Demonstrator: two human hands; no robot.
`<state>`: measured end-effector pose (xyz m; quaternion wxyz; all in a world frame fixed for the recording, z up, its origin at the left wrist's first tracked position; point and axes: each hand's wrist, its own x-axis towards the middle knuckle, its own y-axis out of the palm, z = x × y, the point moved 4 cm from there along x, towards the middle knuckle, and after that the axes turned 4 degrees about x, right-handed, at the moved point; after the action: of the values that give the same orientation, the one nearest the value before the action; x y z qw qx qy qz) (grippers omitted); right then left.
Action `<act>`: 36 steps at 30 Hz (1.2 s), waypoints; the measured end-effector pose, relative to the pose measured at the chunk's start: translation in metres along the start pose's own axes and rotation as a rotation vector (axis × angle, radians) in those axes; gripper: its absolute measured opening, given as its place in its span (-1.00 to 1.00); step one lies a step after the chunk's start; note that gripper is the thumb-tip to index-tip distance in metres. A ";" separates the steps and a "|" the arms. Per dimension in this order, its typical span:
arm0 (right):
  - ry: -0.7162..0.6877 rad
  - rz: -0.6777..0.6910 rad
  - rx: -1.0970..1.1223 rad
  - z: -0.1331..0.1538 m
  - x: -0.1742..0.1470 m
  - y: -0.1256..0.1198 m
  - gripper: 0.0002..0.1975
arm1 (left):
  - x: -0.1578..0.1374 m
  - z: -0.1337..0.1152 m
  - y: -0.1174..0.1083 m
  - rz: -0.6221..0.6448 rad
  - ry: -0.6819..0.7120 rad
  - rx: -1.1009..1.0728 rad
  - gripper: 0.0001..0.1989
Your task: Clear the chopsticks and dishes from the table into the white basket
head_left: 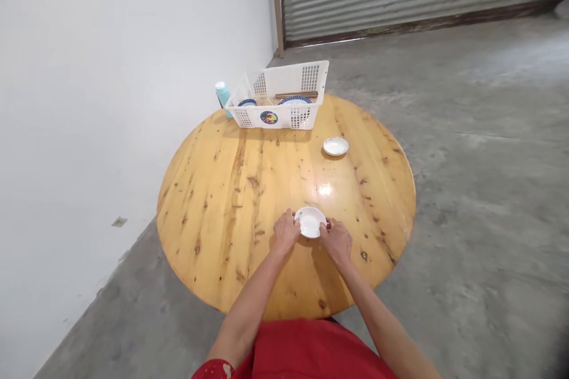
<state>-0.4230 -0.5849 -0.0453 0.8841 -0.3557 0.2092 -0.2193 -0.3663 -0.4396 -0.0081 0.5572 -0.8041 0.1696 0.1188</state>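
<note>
A small white dish (310,222) is between my two hands near the front of the round wooden table (200,201). My left hand (285,230) grips its left rim, thumb at the edge. On the opposite rim, my right hand (336,240) holds it the same way. Whether the dish rests on the wood or is slightly lifted, I cannot tell. Another small white dish (335,146) sits farther back on the right, apart from both hands.
A white plastic basket (280,117) stands at the back of the table, with blue-rimmed dishes (296,100) and brown chopsticks (296,95) inside. Left of it is a light-blue bottle (223,95). A white wall (89,100) rises on the left.
</note>
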 end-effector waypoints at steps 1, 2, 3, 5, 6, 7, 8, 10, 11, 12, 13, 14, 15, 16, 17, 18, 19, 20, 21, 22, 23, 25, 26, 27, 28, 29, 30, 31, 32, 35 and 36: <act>0.008 0.012 -0.007 -0.001 0.000 0.000 -0.62 | 0.000 0.000 0.000 0.001 0.000 -0.007 -0.71; 0.013 0.018 -0.014 -0.003 0.000 0.000 -0.62 | -0.001 0.000 0.000 -0.004 -0.002 -0.012 -0.71; 0.017 0.018 -0.023 -0.005 0.000 0.000 -0.61 | -0.001 0.001 0.000 -0.013 -0.004 -0.016 -0.71; 0.031 0.003 -0.009 -0.010 -0.001 0.002 -0.60 | -0.002 0.004 0.001 -0.023 -0.014 -0.021 -0.69; 0.042 -0.002 0.028 -0.013 -0.001 0.003 -0.60 | -0.002 0.005 0.002 -0.018 -0.017 -0.026 -0.68; 0.051 0.001 0.080 -0.017 -0.001 0.005 -0.60 | -0.002 0.007 0.004 0.002 -0.015 -0.037 -0.66; 0.056 0.014 0.137 -0.020 -0.001 0.008 -0.61 | -0.002 0.008 0.006 0.034 -0.004 -0.055 -0.65; 0.050 0.058 0.231 -0.023 -0.002 0.012 -0.61 | -0.001 0.009 0.012 0.095 0.033 -0.110 -0.63; 0.041 0.079 0.259 -0.024 -0.003 0.014 -0.60 | -0.001 0.009 0.014 0.114 0.050 -0.138 -0.62; 0.035 0.096 0.280 -0.024 -0.004 0.016 -0.59 | 0.000 0.009 0.016 0.125 0.058 -0.161 -0.61; 0.034 0.108 0.305 -0.024 -0.005 0.017 -0.57 | 0.000 0.009 0.017 0.129 0.057 -0.176 -0.60; 0.036 0.115 0.329 -0.024 -0.007 0.018 -0.55 | 0.000 0.010 0.018 0.130 0.052 -0.184 -0.60; 0.042 0.115 0.347 -0.025 -0.009 0.019 -0.53 | 0.000 0.010 0.019 0.134 0.045 -0.186 -0.60; 0.049 0.112 0.360 -0.027 -0.012 0.019 -0.51 | -0.002 0.011 0.020 0.141 0.044 -0.187 -0.60; 0.058 0.106 0.368 -0.029 -0.015 0.020 -0.50 | -0.005 0.012 0.022 0.149 0.047 -0.188 -0.60; 0.067 0.098 0.373 -0.032 -0.020 0.020 -0.49 | -0.009 0.014 0.024 0.160 0.053 -0.188 -0.60; 0.076 0.090 0.377 -0.036 -0.024 0.020 -0.47 | -0.013 0.017 0.027 0.173 0.060 -0.189 -0.60; 0.084 0.083 0.378 -0.041 -0.030 0.020 -0.46 | -0.019 0.020 0.029 0.188 0.069 -0.192 -0.59; 0.091 0.078 0.379 -0.045 -0.037 0.020 -0.45 | -0.025 0.024 0.032 0.205 0.079 -0.196 -0.59; 0.096 0.074 0.377 -0.049 -0.045 0.020 -0.44 | -0.031 0.028 0.035 0.224 0.087 -0.198 -0.59; 0.099 0.073 0.375 -0.053 -0.053 0.020 -0.44 | -0.037 0.032 0.037 0.245 0.094 -0.199 -0.58; 0.099 0.076 0.369 -0.058 -0.070 0.020 -0.43 | -0.050 0.041 0.041 0.288 0.109 -0.192 -0.58; 0.097 0.079 0.366 -0.060 -0.079 0.019 -0.43 | -0.056 0.045 0.043 0.310 0.115 -0.187 -0.58; 0.095 0.082 0.364 -0.061 -0.087 0.018 -0.43 | -0.062 0.049 0.045 0.330 0.119 -0.184 -0.59; 0.094 0.086 0.361 -0.062 -0.094 0.017 -0.43 | -0.068 0.052 0.047 0.343 0.121 -0.184 -0.59; 0.097 0.090 0.356 -0.062 -0.101 0.016 -0.43 | -0.073 0.054 0.049 0.354 0.123 -0.187 -0.59; 0.101 0.094 0.353 -0.063 -0.106 0.015 -0.44 | -0.078 0.056 0.051 0.359 0.121 -0.194 -0.59; 0.108 0.099 0.356 -0.063 -0.111 0.014 -0.44 | -0.083 0.058 0.053 0.363 0.118 -0.203 -0.59; 0.114 0.108 0.362 -0.063 -0.115 0.014 -0.44 | -0.087 0.059 0.054 0.366 0.113 -0.211 -0.59; 0.124 0.131 0.396 -0.063 -0.122 0.013 -0.44 | -0.097 0.060 0.055 0.382 0.088 -0.236 -0.61; 0.123 0.135 0.401 -0.063 -0.123 0.012 -0.45 | -0.099 0.060 0.054 0.388 0.077 -0.251 -0.63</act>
<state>-0.5539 -0.5446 -0.0691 0.9355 -0.1438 0.2381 -0.2179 -0.4790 -0.3870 -0.0374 0.4129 -0.8232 0.3262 0.2132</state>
